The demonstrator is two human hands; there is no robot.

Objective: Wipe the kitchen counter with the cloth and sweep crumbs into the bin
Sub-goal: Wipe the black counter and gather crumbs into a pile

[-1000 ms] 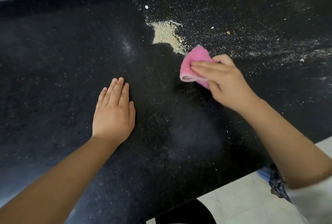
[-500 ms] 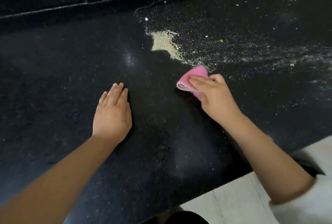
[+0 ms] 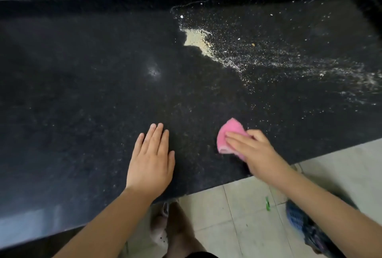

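Right hand (image 3: 259, 152) lies over the folded pink cloth (image 3: 229, 133), fingers extended on top and thumb tucked at its side, holding it down on the speckled black stone counter (image 3: 82, 92) close to the front edge. Left hand (image 3: 151, 162) rests just beside it, palm flat with fingers together, likely as a brace. The pale crumb pile (image 3: 196, 39) sits well beyond both hands. Below the right forearm, a blue mesh bin (image 3: 297, 219) waits on the tiled floor (image 3: 237, 216), probably the drop point.

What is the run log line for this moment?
right hand presses pink cloth near counter edge | left hand flat | crumbs remain
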